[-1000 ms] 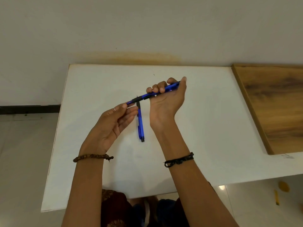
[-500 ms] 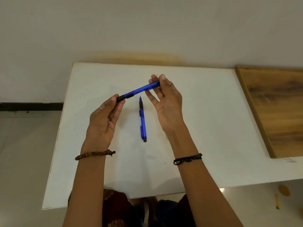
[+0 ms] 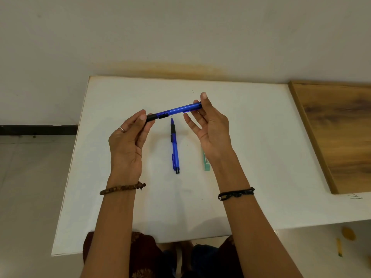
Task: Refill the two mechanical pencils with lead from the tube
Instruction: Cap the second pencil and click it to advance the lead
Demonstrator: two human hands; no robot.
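Closest to the camera, two bare arms reach out over the white flat surface [image 3: 251, 157]. The left wrist has a brown bead bracelet [image 3: 122, 189] and the right wrist has a black cord bracelet [image 3: 236, 193].

A little farther out, a blue plastic mechanical pencil with a black grip [image 3: 174, 146] lies flat on the surface between the two arms, with its tip pointing away. Just to the right of it, a pale green lead tube [image 3: 206, 163] lies on the surface too, and the right wrist hides part of it.

Farther still, both hands hold up a second blue mechanical pencil [image 3: 174, 111] above the surface. The left hand [image 3: 128, 143] pinches its black grip end between thumb and fingers. The right hand [image 3: 210, 125] pinches the other end with its fingertips, and its thumb is out to the side. This pencil tilts up to the right.

On the far right is a brown wooden board [image 3: 339, 133]. Behind everything is a pale wall [image 3: 180, 33].
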